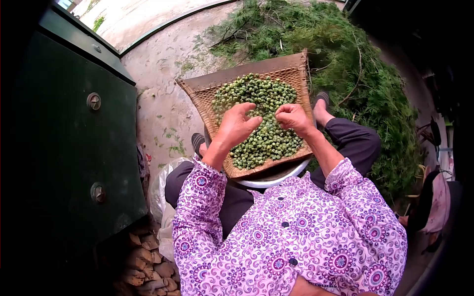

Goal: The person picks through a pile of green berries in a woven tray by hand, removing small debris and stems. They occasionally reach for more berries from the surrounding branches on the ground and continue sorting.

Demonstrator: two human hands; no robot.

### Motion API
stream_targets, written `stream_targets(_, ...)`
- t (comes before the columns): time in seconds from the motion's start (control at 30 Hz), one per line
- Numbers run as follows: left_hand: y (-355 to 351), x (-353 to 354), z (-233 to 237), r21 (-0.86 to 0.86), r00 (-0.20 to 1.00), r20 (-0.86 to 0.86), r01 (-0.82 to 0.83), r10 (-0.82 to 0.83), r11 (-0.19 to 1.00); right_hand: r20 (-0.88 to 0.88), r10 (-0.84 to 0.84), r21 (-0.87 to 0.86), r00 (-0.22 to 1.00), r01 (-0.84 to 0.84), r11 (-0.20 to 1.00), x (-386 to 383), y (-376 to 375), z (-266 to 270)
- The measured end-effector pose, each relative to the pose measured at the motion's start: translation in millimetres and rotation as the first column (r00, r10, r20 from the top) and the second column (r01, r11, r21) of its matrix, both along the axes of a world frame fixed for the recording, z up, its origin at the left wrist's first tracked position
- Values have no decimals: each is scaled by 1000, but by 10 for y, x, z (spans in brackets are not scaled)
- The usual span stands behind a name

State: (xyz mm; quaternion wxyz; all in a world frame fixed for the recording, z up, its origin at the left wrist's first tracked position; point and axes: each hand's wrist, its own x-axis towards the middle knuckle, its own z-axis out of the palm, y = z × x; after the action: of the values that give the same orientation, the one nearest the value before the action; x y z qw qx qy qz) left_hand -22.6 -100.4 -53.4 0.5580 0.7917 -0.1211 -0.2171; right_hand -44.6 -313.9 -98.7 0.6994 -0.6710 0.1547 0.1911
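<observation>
A woven winnowing basket (197, 101) with a flat wooden board along its far side sits between my legs, over a white-rimmed basin (269, 184). A thick heap of small, round green cones (261, 148) covers most of its floor. Over the left part of the heap is my left hand (239, 124), its thumb and fingers apart and nothing visible between them. To its right, above the same heap, my right hand (294, 118) is closed in a pinch with the fingers curled. Whatever may lie between those fingertips is too small to make out.
A large pile of leafy green cut branches (365, 93) spreads behind and right of the basket. On the left stands a dark green metal door (74, 143). Chopped wood (150, 261) and a clear plastic bag (163, 190) lie at lower left. Leaf bits litter the concrete floor (158, 93).
</observation>
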Motion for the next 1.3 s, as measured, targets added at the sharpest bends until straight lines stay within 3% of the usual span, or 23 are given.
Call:
stream_targets(0.1,-159,-80,-13,-97,998,-30,45,-48,994,138,118,126,983,-136,983,-43,139,339)
stream_targets(0.17,-218,-82,-13,-396,915,-340,72,-219,915,176,106,114,979,-127,985,-81,218,477)
stream_targets(0.23,-261,-95,19,-422,915,-370,-12,-160,906,192,98,118,977,-122,986,-126,182,506)
stream_targets(0.3,-290,-66,-12,-290,938,-326,22,-120,957,246,46,41,968,-58,997,-175,119,480)
stream_targets(0.37,-296,-67,-52,-294,935,-329,33,-133,955,282,-8,8,959,6,1000,-226,-23,425)
stream_targets(0.43,-279,-50,-65,-298,933,-332,38,-140,954,284,-40,-194,958,99,976,-295,-320,297)
stream_targets(0.47,-252,-34,-71,-199,960,-257,58,-109,978,307,150,-504,940,27,863,-382,-479,231)
stream_targets(0.5,-222,-13,-76,-97,981,-176,66,-82,993,267,336,-761,903,-17,649,-506,-654,142)
stream_targets(0.53,-190,6,-81,-60,985,-174,4,-14,998,136,458,-894,878,-90,438,-650,-904,-100)
stream_targets(0.57,-150,50,-128,-16,999,-41,-13,12,1000,-18,543,-969,840,-147,197,-763,-1048,-285)
stream_targets(0.63,-39,112,4,-134,990,-26,-143,141,981,-62,520,-960,852,-194,204,-877,-960,-283)
stream_targets(0.67,50,138,137,-149,978,-161,-159,135,976,-107,487,-947,867,-238,217,-909,-903,-281)
stream_targets(0.7,84,132,177,-267,973,-93,-228,210,936,-29,522,-920,853,-227,320,-905,-751,-280)
stream_targets(0.77,190,179,142,-312,961,-30,-269,273,911,102,654,-925,749,-169,339,-853,-309,-292)
stream_targets(0.87,265,172,178,-327,952,-74,-306,298,894,158,835,-913,527,-245,327,-766,353,-497)
stream_targets(0.97,312,148,179,-304,950,-114,-311,289,900,139,957,-931,253,-297,214,-641,873,-862)
stream_targets(1.0,325,140,179,-309,949,-107,-317,298,897,148,974,-963,171,-199,181,-606,1008,-942)
stream_targets(1.1,362,160,146,-323,944,-61,-325,323,889,-130,989,-959,67,-263,-108,-478,1188,-1058)
stream_targets(1.17,387,171,134,-307,943,-24,-322,331,896,-227,972,-940,54,-275,-204,-410,1246,-1037)
stream_targets(1.3,400,136,202,-300,928,-62,-369,368,880,-293,956,-952,-15,-93,-293,-310,1230,-1122)
